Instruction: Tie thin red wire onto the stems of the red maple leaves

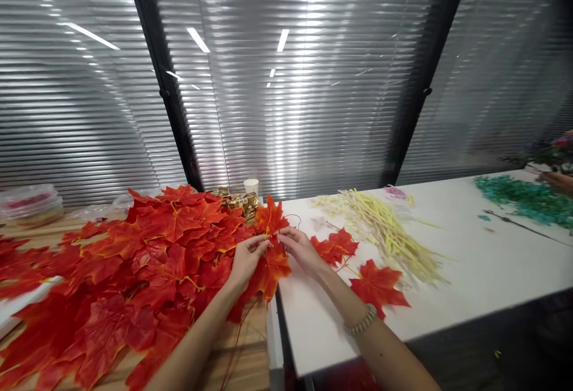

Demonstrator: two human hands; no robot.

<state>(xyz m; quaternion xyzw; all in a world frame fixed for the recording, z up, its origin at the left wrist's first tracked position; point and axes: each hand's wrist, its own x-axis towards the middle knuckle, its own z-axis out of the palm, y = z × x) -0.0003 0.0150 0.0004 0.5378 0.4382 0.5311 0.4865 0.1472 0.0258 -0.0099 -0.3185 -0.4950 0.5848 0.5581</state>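
Note:
My left hand (247,258) is closed in a pinch on the yellow stem of a red-orange artificial maple leaf (271,216), held up over the seam between the two tables. Close against it, my right hand (301,246) pinches at the same spot; a thin reddish wire or stem seems to run there, too small to make out surely. Another maple leaf (274,270) hangs just below the fingers. Left of my hands spreads a large heap of maple leaves (165,254). To the right, two loose pieces, a leaf (379,286) and a small cluster (335,246), lie by my right forearm.
On the white table (461,283) lies a bundle of pale yellow strips (389,230). Green foliage (523,200) and another person's hand (557,181) are at far right. Behind the heap stand a paper cup (251,186), gold packets (244,204) and plastic tubs (31,205).

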